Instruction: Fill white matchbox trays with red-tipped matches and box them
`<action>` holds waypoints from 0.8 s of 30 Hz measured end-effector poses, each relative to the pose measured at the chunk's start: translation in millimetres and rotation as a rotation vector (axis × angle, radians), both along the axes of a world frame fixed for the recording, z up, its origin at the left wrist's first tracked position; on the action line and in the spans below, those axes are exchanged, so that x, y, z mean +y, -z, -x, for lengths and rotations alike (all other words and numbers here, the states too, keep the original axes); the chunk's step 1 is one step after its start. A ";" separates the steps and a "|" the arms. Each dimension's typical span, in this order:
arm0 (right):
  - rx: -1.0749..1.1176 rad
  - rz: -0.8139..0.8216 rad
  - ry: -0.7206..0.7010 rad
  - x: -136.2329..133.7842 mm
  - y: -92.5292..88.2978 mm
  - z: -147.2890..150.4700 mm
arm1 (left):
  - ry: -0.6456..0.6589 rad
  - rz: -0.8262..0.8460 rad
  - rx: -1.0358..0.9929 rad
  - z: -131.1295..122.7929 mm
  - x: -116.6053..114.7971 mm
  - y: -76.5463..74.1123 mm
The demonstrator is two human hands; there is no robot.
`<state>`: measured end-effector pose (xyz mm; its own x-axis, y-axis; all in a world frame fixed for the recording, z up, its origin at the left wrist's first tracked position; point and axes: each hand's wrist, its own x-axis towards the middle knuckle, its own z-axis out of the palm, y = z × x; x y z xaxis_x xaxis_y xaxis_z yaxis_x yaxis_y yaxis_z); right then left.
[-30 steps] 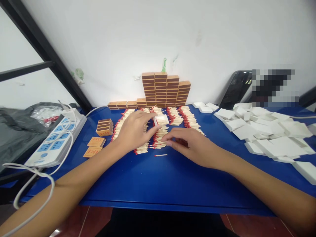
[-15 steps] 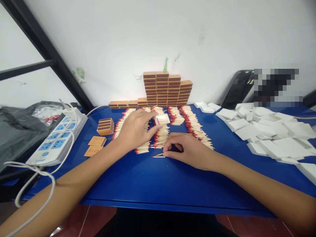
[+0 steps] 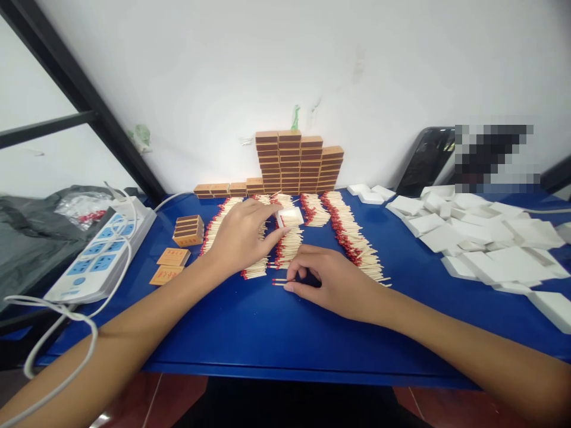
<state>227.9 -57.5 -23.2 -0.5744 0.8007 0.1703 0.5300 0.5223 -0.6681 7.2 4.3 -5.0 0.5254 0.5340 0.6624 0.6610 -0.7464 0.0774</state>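
The right hand (image 3: pixel 332 282) seems to cover the headless ends of two matches (image 3: pixel 279 284), leaving any pinch unclear.

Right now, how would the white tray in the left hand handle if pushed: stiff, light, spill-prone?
Likely light: the white tray looks small and thin-walled. Probably fairly stiff, as its sides look straight while pinched by the left hand. It's open-topped, so tipping might spill anything inside.

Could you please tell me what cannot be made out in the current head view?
In the head view:
Two loose matches: tail ends hidden by the right hand, so its grip is unclear.
Leftmost match row: partly covered by the left hand.
Flat orange boxes: lettering too small to read.
Dark bag: cut off by the left edge.
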 end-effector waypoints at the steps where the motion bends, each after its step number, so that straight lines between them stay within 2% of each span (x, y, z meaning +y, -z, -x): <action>1: -0.012 -0.005 0.003 0.2 0.3 -0.3 | 0.003 -0.001 0.000 0.1 0.2 0.2; 5: -0.070 -0.009 -0.027 0.0 -0.6 -1.3 | 0.001 0.012 0.007 0.3 1.0 1.5; 11: -0.101 -0.041 -0.145 4.3 -7.8 -11.8 | 0.022 0.077 0.032 0.1 -0.2 0.4; 18: 0.000 -0.130 -0.001 17.8 -18.3 -26.0 | 0.037 0.113 0.079 -1.1 -1.8 -1.8; 20: 0.031 -0.088 -0.011 17.2 -18.2 -24.7 | 0.043 0.113 0.082 -1.0 -1.5 -1.7; 24: -0.023 0.072 -0.196 11.0 -11.3 -18.0 | 0.049 0.122 0.087 -0.6 -1.3 -1.2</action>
